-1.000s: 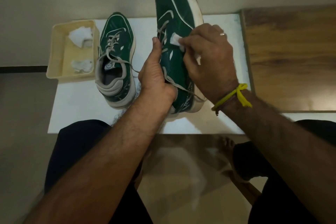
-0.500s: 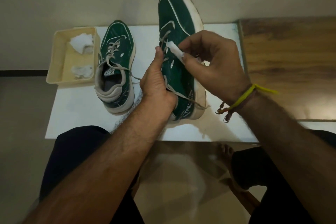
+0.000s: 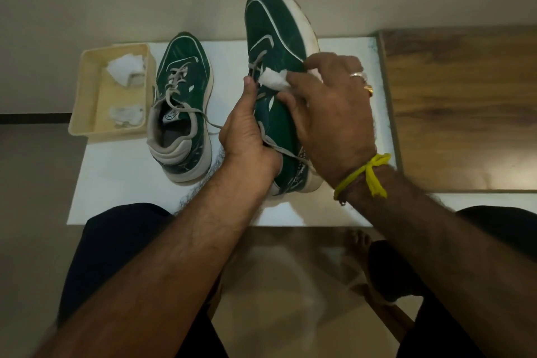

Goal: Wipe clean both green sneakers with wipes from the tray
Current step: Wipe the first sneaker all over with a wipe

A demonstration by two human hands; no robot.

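head | left hand grips raised sneaker | right hand pinches wipe on it

A white board lies flat on the pale floor. Just to its right sits a wooden panel, brown and grained. A dark stripe runs along the wall's base, far left.

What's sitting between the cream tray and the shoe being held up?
The other green sneaker stands on the white board, between the tray and the held sneaker, in the head view.
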